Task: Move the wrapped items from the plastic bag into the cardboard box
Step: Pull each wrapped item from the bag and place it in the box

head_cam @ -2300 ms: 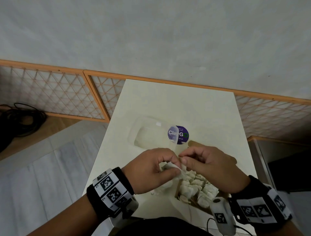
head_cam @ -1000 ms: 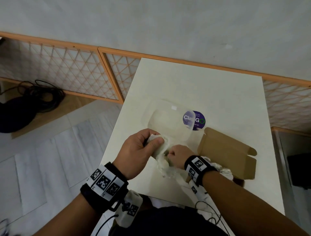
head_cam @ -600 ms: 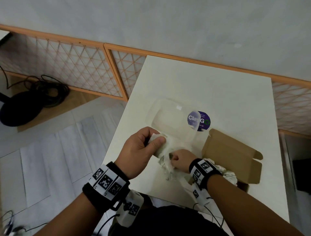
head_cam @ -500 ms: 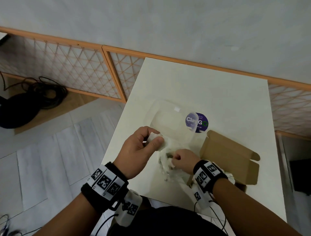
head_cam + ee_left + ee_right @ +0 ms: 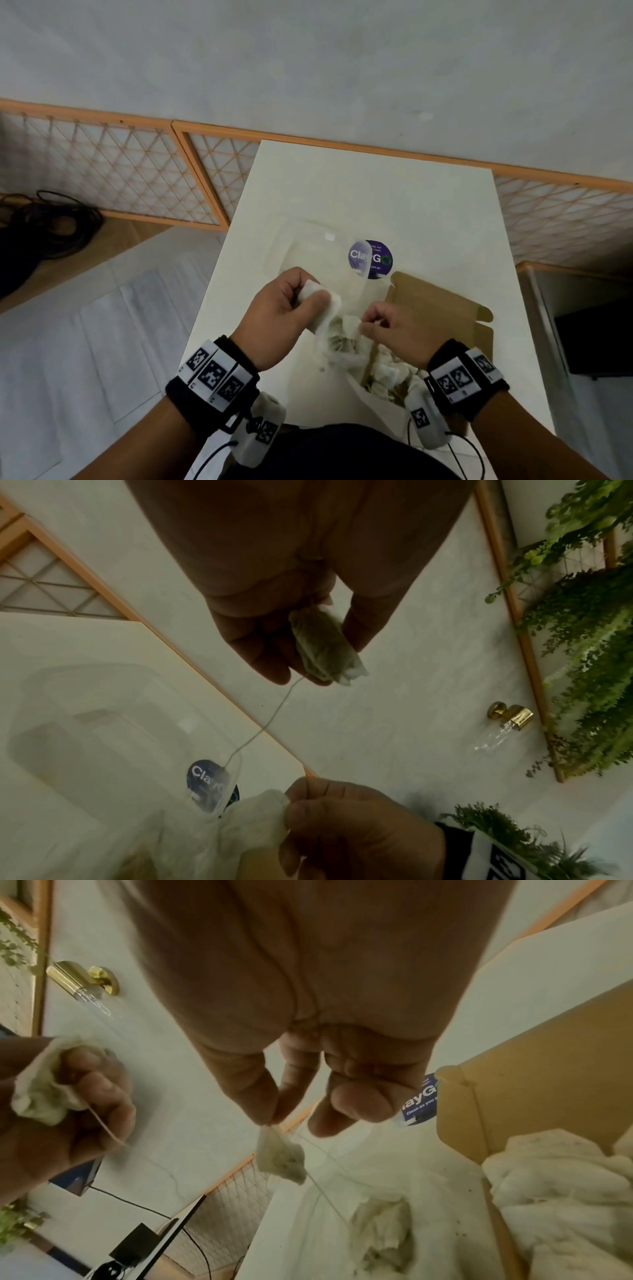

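My left hand (image 5: pixel 315 298) grips a small white wrapped item (image 5: pixel 312 289) above the table; in the left wrist view this wrapped item (image 5: pixel 322 645) trails a thin string. My right hand (image 5: pixel 365 324) pinches a second wrapped item (image 5: pixel 350 322) by its corner, so this second item (image 5: pixel 281 1156) hangs over the crumpled clear plastic bag (image 5: pixel 337 347). The plastic bag (image 5: pixel 380 1221) still holds wrapped items. The open cardboard box (image 5: pixel 442 305) stands right of both hands, with several white wrapped items (image 5: pixel 390 373) inside.
A clear plastic container with a purple round sticker (image 5: pixel 370 259) lies behind the hands on the white table (image 5: pixel 376 192). A lattice fence (image 5: pixel 113 171) runs along the wall. Black cables (image 5: pixel 51 222) lie on the floor at left.
My right hand has come up out of the bag, pinching a wrapped item, and has shifted slightly right. My left hand keeps its grip on its item, almost unmoved.
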Demonstrator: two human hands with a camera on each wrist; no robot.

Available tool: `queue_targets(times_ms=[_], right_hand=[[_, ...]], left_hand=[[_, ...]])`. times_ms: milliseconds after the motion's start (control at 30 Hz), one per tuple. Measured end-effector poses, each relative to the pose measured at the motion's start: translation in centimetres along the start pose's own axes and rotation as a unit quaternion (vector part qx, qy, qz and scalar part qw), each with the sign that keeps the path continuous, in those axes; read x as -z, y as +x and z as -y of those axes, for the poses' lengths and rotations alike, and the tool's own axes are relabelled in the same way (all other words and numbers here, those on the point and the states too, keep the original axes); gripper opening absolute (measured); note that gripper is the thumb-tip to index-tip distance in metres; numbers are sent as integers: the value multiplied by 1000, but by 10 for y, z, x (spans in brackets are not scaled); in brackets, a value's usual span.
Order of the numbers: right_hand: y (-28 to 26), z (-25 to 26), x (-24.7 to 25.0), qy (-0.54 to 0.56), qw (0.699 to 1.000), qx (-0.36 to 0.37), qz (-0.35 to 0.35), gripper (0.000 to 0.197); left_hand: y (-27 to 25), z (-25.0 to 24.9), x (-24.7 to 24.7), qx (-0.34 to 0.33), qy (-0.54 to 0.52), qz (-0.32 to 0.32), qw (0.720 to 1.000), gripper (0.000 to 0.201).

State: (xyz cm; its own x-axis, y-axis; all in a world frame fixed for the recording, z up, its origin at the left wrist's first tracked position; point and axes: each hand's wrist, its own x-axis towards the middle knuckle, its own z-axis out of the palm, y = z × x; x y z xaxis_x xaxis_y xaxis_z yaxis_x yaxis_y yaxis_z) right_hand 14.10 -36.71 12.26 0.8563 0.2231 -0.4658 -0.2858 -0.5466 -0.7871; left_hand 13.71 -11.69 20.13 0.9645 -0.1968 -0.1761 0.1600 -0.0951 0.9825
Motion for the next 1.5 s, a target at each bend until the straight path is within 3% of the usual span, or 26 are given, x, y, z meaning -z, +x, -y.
queue_targets(times_ms=[133,267,367,533,733,1067,1267,1500], right_hand=[[0,1,-1,85,996,-25,-11,12],[-5,13,-2,173,984,-48,-15,12],[-14,26,0,206,977,-48,-12,10],[-24,40,8,164,986,17,-32,10],[-17,36,5,74,997,11,-35,6],[-45,78,28,82,994,48,-55,6],[-80,123,50,52,991,112,-55,6],[-116,177,73,-28,978,198,-53,8]], left_hand=[[2,4,-5,1,16,12,1000,24],[-2,1,-3,3,21,22,1000,43],[-4,4,1,15,33,21,999,37],[-7,11,4,29,66,32,997,27],[-10,18,2,31,94,33,994,19],[-14,26,5,28,137,103,985,10],[-10,13,-11,48,100,186,976,61],[12,-22,-22,15,110,258,960,91]])
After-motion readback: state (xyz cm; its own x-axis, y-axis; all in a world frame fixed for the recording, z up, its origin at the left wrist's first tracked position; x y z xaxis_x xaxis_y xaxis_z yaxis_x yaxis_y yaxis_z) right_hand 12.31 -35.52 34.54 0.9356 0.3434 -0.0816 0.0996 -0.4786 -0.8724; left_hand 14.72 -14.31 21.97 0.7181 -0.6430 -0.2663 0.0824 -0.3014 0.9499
